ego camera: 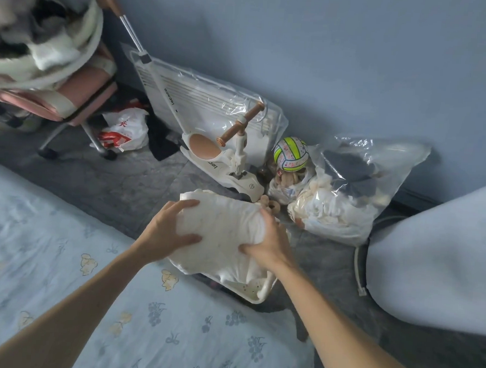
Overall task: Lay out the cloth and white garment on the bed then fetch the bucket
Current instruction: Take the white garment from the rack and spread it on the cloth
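A bundled white garment (222, 231) sits over a cream plastic basket (253, 292) on the floor beside the bed (61, 258). My left hand (168, 230) clasps the bundle's left side, thumb on top. On the right side, my right hand (269, 242) presses into the fabric and grips it. The basket is mostly hidden under the garment; only its near rim and perforated wall show. The bed has a pale blue sheet with small printed motifs.
A white children's scooter (223, 160) lies just beyond the basket, before a bagged radiator (212, 105). A striped ball (291, 154) and clear bags of clothes (346, 196) sit right. A pink chair (56, 92) piled with clothes stands left. A pale blue cushion (441, 267) fills the right.
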The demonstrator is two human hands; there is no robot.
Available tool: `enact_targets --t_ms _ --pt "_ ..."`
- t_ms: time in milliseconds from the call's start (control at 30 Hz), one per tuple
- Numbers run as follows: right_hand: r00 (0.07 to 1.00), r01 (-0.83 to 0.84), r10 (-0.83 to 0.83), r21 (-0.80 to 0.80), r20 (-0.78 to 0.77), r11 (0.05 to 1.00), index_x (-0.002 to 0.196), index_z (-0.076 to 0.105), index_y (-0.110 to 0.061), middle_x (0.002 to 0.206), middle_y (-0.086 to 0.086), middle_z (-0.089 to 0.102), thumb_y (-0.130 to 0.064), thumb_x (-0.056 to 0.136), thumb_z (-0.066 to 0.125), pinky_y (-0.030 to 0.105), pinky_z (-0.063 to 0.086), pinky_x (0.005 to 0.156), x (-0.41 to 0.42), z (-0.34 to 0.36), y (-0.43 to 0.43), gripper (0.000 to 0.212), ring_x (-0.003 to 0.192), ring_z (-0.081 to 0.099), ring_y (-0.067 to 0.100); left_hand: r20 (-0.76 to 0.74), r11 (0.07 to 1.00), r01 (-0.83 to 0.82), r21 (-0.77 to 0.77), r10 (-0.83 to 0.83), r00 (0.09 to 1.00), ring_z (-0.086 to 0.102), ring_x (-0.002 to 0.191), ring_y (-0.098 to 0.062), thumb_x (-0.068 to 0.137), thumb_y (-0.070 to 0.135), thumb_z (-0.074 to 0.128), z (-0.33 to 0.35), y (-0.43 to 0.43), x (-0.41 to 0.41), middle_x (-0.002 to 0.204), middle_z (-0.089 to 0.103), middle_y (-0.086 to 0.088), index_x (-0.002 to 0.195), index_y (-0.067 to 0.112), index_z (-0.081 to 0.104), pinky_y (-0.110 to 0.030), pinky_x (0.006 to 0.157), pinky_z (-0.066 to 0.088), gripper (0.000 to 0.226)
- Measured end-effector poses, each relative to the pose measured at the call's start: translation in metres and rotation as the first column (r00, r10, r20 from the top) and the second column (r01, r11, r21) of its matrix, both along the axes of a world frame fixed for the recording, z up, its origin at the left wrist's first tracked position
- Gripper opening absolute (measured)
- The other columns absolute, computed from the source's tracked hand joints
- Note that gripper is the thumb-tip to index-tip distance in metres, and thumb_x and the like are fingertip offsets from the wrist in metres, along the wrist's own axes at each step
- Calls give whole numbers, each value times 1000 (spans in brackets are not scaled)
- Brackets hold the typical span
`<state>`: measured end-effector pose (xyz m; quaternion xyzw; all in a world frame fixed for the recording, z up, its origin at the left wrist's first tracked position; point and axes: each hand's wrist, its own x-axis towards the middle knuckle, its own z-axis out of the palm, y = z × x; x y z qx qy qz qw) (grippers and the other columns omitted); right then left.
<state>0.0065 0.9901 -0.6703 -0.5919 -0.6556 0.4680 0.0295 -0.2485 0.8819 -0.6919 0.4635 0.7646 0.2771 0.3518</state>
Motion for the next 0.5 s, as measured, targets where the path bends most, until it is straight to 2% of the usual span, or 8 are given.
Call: enact_targets --t_ms 100,167,200,267,333,433,500 --pt "997 -64 67 76 -34 995 157 33 -37 155 6 42 -36 64 96 31 36 109 1 50 15 112 142 44 26 4 999 -29 35 29 1000 57 114 -19 74 34 95 55 2 -1 133 51 8 139 52 53 -43 93 59 80" --pt "992 -106 114 131 -56 986 154 38 -39 150 3 50 -41 59 96 41 41 115 0 97 22 112 139 48 27 35 997 -50 64 48 998 58 119 -23 73 35 96 102 0 -1 138 50 6 139 53 53 -46 94 61 81" --pt "988 -125 138 151 -75 981 153 40 -38 147 2 52 -40 59 97 46 45 113 0 121 24 110 136 51 26 59 994 -68 84 63 996 60 119 -24 72 36 96 126 -2 -2 138 52 4 138 54 54 -44 92 62 81" --pt "975 -171 191 162 -110 972 154 43 -32 146 1 53 -36 61 99 46 50 108 3 169 21 109 132 55 24 106 987 -115 108 104 989 64 115 -21 72 34 97 175 -17 -1 133 58 1 136 54 56 -34 81 64 79" --pt "963 -201 228 185 -142 962 154 43 -30 149 -1 52 -39 61 99 40 49 106 7 218 19 109 133 54 22 148 977 -152 151 129 981 67 110 -17 74 30 96 227 -33 3 127 63 3 136 53 58 -26 74 63 76" --pt "936 -240 288 231 -202 943 154 45 -31 151 -1 49 -42 62 99 35 47 105 17 284 7 107 137 51 21 206 963 -202 178 165 965 70 110 -20 74 27 96 295 -67 11 126 66 2 135 52 60 -35 79 66 76" --pt "914 -259 320 250 -248 933 152 48 -32 150 -2 51 -40 61 100 41 49 110 24 325 -4 105 136 53 21 236 957 -217 194 169 957 72 112 -23 72 27 97 334 -92 17 128 67 0 135 53 60 -44 86 66 78"
